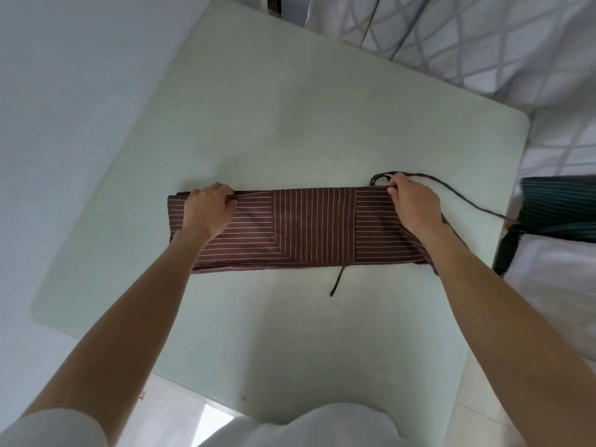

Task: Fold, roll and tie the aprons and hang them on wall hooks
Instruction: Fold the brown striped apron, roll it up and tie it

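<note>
White shirt front at the bottom edge, two bare forearms reaching forward over the pale counter (290,130). A short tie end (337,280) hangs out from the near edge of the fold, lying loose on the counter, right of middle.

Brown striped apron (309,227) lies mid-counter, folded into a long narrow band. Its long axis runs left to right across the person, so both hands sit at opposite ends of the same far edge.

Left hand (209,209) is at the left end, fingers curled over the far edge, grip clamped on the fabric layers. Right hand (414,206) is at the right end, fingertips pinching the far edge (possibly the strap root too, cannot tell). Neither hand is clearly nearer to the fold; they look symmetric.

Long tie strap (464,196) loops out from beside the right hand and trails off to the right, reaching the counter's right edge.

Judgement: the folding stage is in hand, rolling and tying not begun. The next move probably turns on that far edge: with both grips on it, pulling it toward the body would narrow the band again. Loose straps could get trapped in the fold.

Further right, off the counter, a dark striped apron (554,208) lies on the bed (483,37) (patterned quilt behind).
</note>
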Tool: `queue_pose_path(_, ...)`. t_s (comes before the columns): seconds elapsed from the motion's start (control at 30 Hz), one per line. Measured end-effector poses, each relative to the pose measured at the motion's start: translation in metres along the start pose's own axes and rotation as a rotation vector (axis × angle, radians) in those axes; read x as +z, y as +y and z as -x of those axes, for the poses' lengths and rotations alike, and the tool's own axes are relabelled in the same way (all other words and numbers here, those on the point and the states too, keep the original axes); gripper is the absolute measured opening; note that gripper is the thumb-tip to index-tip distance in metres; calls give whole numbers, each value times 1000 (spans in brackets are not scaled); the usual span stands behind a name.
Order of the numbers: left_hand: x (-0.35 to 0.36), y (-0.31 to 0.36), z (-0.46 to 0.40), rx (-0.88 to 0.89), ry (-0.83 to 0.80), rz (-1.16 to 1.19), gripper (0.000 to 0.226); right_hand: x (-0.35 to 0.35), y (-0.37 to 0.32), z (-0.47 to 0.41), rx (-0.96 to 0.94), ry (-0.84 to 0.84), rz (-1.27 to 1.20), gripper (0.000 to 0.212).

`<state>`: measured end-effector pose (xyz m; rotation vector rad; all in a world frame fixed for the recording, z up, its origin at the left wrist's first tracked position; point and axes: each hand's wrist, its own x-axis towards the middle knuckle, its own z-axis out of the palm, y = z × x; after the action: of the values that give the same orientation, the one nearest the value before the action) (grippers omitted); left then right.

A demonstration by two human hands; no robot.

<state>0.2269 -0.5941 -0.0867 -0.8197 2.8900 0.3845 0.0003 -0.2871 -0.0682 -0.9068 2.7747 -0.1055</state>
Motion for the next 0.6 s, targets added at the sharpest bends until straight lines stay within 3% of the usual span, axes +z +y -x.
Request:
queue_pose_path(0.33, 12, 8, 1, -59, 68, 28, 23, 24, 3, -11, 2, 64, 35, 19)
queue_pose_path(0.47, 16, 55, 13, 121, 140, 121, 24, 19, 13, 12, 53, 200, -168, 26)
queue_pose_path(0.6, 36, 133, 32, 325, -5, 206, 39, 16, 41, 76, 263, 399, -218, 28)
